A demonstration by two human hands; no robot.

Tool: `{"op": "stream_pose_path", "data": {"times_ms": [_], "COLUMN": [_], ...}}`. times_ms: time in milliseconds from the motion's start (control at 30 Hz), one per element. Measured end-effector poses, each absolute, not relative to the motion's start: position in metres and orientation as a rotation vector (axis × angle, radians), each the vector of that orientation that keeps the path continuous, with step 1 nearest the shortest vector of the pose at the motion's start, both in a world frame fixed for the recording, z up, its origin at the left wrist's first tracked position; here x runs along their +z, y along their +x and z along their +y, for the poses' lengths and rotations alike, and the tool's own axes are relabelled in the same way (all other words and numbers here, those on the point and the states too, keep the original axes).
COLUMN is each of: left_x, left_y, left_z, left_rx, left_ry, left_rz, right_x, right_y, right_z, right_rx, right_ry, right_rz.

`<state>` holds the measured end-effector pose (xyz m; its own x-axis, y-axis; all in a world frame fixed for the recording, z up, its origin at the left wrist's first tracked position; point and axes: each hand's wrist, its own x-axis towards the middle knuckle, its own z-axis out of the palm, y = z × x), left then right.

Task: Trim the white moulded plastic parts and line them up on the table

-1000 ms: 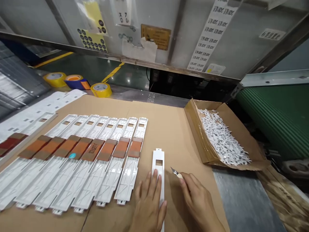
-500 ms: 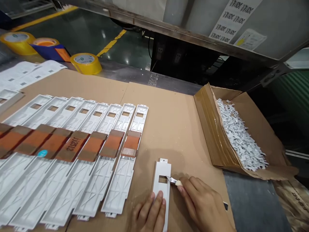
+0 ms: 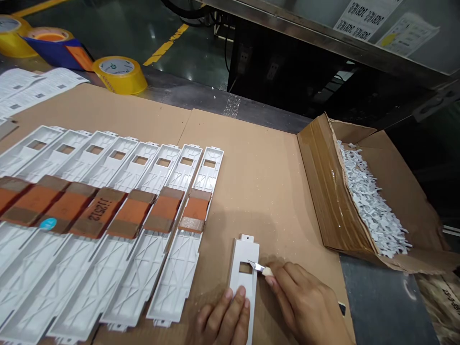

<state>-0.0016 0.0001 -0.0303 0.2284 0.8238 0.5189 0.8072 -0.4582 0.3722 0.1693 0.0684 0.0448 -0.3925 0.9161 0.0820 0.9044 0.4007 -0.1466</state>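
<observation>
In the head view a white plastic strip (image 3: 243, 254) with a rectangular window lies on the cardboard at the lower middle. My left hand (image 3: 226, 318) holds it down, fingers laid across its face below the window; the thumb is out of sight. A craft knife (image 3: 259, 268) with a pointed metal blade and cream-coloured collar is pinched in my right hand (image 3: 302, 299). Its tip is at the window's upper edge. To the left, several similar white strips (image 3: 174, 282) lie in a row, hollow side up, with orange-brown blocks (image 3: 196, 211) across them.
An open cardboard box (image 3: 316, 182) holding many small white plastic pieces (image 3: 373, 201) stands at right. Yellow tape rolls (image 3: 120, 76) and printed sheets (image 3: 39, 88) are at the back left. Cardboard (image 3: 258, 163) covers the tabletop, and a metal machine frame (image 3: 323, 38) stands beyond.
The knife tip has shifted slightly left along the window's upper edge. My left hand keeps its place on the strip. The whole view has tilted a little.
</observation>
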Motion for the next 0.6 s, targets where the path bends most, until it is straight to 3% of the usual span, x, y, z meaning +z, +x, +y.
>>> {"op": "stream_pose_path", "data": {"times_ms": [600], "left_x": [-0.037], "left_y": [0.001], "left_z": [-0.004], "left_rx": [1.059], "left_ry": [2.441], "left_rz": [1.647], "right_x": [0.053], "right_y": [0.171], "right_z": [0.081], "right_rx": [0.012], "right_ry": [-1.655], "right_rz": [-2.672]}}
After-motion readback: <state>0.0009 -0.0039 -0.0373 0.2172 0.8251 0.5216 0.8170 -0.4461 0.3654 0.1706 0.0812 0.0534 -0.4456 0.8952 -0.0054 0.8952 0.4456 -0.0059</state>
